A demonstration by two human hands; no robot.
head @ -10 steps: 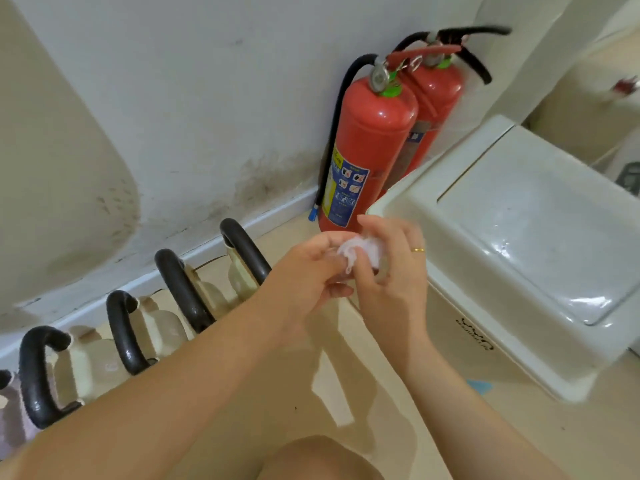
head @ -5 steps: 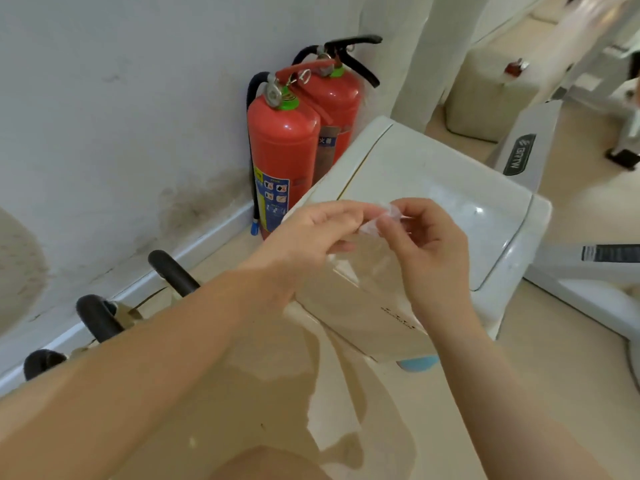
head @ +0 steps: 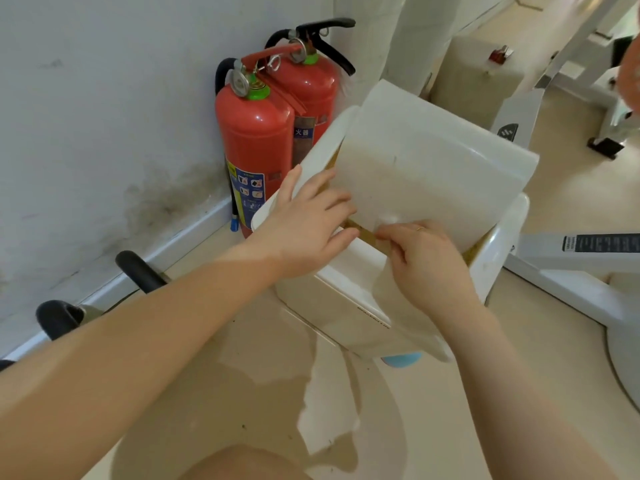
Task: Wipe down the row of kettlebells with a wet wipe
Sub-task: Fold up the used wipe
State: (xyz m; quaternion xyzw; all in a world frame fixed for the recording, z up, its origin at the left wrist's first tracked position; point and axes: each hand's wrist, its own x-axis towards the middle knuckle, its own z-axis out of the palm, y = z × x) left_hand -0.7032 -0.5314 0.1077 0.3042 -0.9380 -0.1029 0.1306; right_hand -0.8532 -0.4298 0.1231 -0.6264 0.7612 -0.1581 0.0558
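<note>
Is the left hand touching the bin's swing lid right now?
Touching. The head view shows the left hand lying over the bin's rim, its fingers pressed against the tilted swing lid at its lower left edge, with no gap visible.

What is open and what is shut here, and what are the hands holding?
bin lid: swung open, tilted up.
white bin: upright on the floor.
left hand: fingers spread, pressing on the bin's rim by the lid, holding nothing.
right hand: pinching the crumpled wipe at the bin opening.
fire extinguishers: upright against the wall.
kettlebell handles: upright, untouched.
</note>
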